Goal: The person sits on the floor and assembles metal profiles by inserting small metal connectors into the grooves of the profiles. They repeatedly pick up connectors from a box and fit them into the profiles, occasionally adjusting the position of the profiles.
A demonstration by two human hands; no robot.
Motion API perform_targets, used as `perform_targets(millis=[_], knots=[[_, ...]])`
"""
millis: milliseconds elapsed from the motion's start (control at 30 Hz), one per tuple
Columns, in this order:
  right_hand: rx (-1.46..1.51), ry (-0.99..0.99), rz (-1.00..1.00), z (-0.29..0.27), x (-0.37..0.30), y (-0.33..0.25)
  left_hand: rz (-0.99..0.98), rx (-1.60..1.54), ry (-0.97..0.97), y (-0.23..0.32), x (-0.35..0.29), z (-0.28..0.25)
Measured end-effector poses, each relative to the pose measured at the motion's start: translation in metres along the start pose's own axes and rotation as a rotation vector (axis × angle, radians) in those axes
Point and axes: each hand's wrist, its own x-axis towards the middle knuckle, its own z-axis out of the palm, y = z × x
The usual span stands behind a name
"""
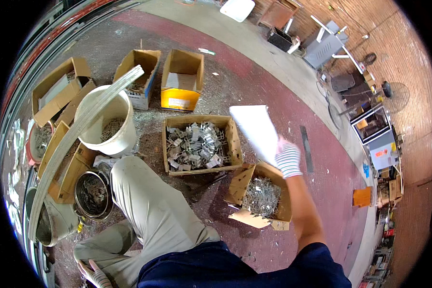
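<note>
My right hand [287, 156], in a striped fingerless glove, is closed on the lower edge of a white sheet [254, 126], which looks like paper or thin plastic. The sheet hangs above the floor, just right of a cardboard box [234, 144] full of small bent metal brackets [197, 144]. Below this hand stands another open carton [285, 204] holding thin, shiny metal clips [262, 197]. At the lower left, my left hand [95, 274], gloved likewise, rests against my trouser leg with its visible fingers stretched out; nothing shows in it.
A long pale metal strip [77, 132] slants across a white bucket [125, 132] on the left. Behind are a yellow carton [180, 99] and other cartons. Pots [92, 194] of scrap stand beside my knee. A fan [396, 97] and machinery line the brick wall at right.
</note>
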Motion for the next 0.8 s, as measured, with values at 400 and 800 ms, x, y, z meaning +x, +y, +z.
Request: perform_targets(millis=[400,800], knots=[[0.204,0.172,0.240,0.066,-0.039,0.059,0.024,0.050,-0.005,0.028,-0.009,-0.012],[0.676,0.271,-0.141,0.012,-0.031,-0.078,0.124,0.049,0.135,0.045,-0.017,-0.012]])
